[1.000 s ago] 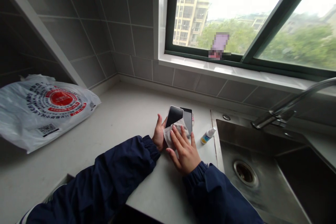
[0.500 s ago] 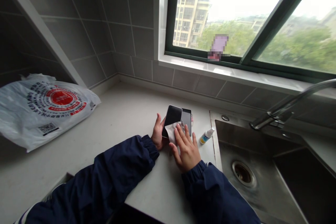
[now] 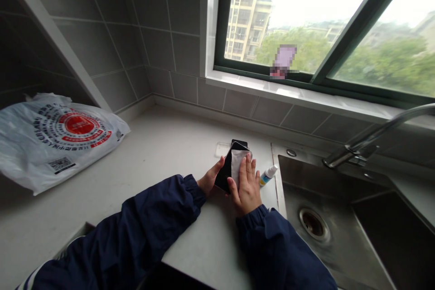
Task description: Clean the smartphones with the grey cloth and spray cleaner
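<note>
My left hand (image 3: 210,180) is closed on the lower left edge of a smartphone (image 3: 224,175) with a dark screen, held tilted above the counter. A pale grey cleaning cloth (image 3: 237,165) with a zigzag edge covers the right part of the screen. My right hand (image 3: 248,192) holds the cloth pressed against the phone, its fingers laid along it and its thumb at the lower edge. Behind the phone lies another dark flat device (image 3: 239,143), mostly hidden. A clear flat piece (image 3: 222,149) rests beside it. Close to my right fingers stands a small white-capped spray bottle (image 3: 268,175).
A steel sink (image 3: 326,195) with a faucet (image 3: 353,152) is on the right. On the left of the white counter (image 3: 163,145) lies a printed white plastic bag (image 3: 64,140). The tiled wall and windowsill (image 3: 288,90) bound the back.
The phone has turned clockwise and shifted right and slightly down. The cloth and my right fingers have moved over its right side. The clear flat piece has come into view.
</note>
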Tool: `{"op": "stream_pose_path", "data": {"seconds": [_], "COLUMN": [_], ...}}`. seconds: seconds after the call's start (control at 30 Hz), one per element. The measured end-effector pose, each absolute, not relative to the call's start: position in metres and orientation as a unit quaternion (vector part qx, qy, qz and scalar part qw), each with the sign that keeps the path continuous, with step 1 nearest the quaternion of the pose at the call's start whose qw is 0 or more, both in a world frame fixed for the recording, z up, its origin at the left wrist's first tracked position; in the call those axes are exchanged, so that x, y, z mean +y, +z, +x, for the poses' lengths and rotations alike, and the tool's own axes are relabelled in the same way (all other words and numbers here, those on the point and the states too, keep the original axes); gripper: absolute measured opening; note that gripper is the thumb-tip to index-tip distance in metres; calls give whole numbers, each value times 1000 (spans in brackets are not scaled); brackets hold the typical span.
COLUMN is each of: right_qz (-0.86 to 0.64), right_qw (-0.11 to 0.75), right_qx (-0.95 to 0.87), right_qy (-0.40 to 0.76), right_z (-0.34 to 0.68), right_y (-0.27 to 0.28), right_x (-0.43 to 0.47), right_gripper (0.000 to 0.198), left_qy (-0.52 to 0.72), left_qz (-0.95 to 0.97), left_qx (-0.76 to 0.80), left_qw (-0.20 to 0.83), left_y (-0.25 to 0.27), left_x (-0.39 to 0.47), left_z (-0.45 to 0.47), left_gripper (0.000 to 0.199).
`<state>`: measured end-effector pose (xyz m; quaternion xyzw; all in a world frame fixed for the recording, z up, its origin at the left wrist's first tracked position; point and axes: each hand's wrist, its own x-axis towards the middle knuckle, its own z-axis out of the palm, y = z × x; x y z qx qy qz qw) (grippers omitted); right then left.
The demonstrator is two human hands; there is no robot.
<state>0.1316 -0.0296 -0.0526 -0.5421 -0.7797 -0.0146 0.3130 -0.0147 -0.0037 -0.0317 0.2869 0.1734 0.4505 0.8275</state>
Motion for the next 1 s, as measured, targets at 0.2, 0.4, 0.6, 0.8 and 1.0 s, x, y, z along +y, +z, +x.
{"op": "stream_pose_path", "data": {"seconds": [0.2,0.4,0.6,0.8,1.0], "right_qz": [-514,-497,-502,-493,-500], "right_qw": [365,402,404,406,407], "right_qx": [-776,-769,-765,-769,-765], "right_qy": [9,14,-4,-10,-13], "right_z": [136,138,138,139,141], "right_y": [-49,-51,-50,-47,-47], "right_x": [-24,-21,-20,-20,-23], "right_gripper": [74,73,72,72,72], "left_qy": [415,405,409,390,399], "left_qz": [380,430,443,452,447], "left_qx": [220,243,248,223,205], "left_qw": [797,770,758,770,774], "left_y": [-37,-35,-34,-34,-31], "left_x": [-1,-2,-10,-15,-16], "left_z": [-19,-19,-22,-29,-26], "left_gripper": [68,79,78,76,72]}}
